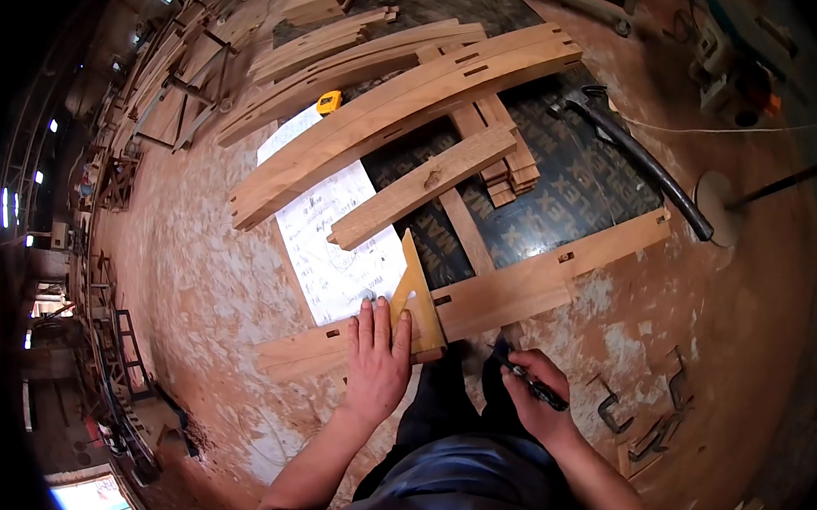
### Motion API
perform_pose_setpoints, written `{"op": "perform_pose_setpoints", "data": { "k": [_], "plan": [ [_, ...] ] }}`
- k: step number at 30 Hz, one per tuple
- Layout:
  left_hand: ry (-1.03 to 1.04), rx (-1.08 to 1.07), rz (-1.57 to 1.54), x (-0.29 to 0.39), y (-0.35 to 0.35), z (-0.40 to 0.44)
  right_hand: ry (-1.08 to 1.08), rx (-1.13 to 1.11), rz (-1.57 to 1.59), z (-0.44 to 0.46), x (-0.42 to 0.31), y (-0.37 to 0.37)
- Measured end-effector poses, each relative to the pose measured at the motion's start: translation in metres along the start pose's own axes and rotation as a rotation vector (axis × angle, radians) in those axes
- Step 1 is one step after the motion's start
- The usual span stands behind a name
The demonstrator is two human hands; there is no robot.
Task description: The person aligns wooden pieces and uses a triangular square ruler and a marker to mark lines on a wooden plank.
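My left hand [378, 361] lies flat with its fingers stretched over a long mortised wooden board [515, 288]. The thumb side rests against a yellow try square [419, 302], a triangular one whose stock sits at the board's near edge. In my right hand [544, 399] is a black utility knife [535, 384], its tip pointing up and left, just short of the board's near edge. Under and beyond my left fingertips lies a white paper sheet [327, 237] with handwriting and drawn lines. A shorter wooden piece [427, 185] lies across the sheet's right side.
A wide curved board [399, 118] with slots spans the dark plywood top [564, 178]. Beside it sits a yellow tape measure [329, 102]. A black-handled hammer [644, 163] lies at the right edge. Several metal clamps [653, 437] lie on the dusty floor [181, 252].
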State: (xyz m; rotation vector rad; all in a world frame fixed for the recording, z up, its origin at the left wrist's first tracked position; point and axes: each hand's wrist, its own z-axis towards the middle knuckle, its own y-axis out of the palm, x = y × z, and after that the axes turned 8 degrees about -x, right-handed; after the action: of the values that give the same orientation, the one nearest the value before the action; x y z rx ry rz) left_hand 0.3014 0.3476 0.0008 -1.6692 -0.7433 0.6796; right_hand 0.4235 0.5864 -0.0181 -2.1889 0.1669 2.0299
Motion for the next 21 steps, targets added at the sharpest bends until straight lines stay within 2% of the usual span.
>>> {"op": "perform_pose_setpoints", "data": {
  "k": [5,8,11,21],
  "plan": [
    [0.009,-0.036,-0.011,-0.001,0.001,-0.001,0.109,-0.004,0.165,0.002,-0.016,0.003],
    [0.010,-0.054,-0.005,-0.002,0.001,-0.001,0.023,-0.005,0.064,0.004,-0.005,0.008],
    [0.014,-0.055,0.009,-0.001,-0.001,-0.001,0.042,-0.026,0.000,0.008,-0.011,0.010],
    [0.014,-0.051,-0.001,-0.001,-0.001,0.000,-0.182,-0.025,-0.016,0.022,-0.004,0.021]
  ]
}}
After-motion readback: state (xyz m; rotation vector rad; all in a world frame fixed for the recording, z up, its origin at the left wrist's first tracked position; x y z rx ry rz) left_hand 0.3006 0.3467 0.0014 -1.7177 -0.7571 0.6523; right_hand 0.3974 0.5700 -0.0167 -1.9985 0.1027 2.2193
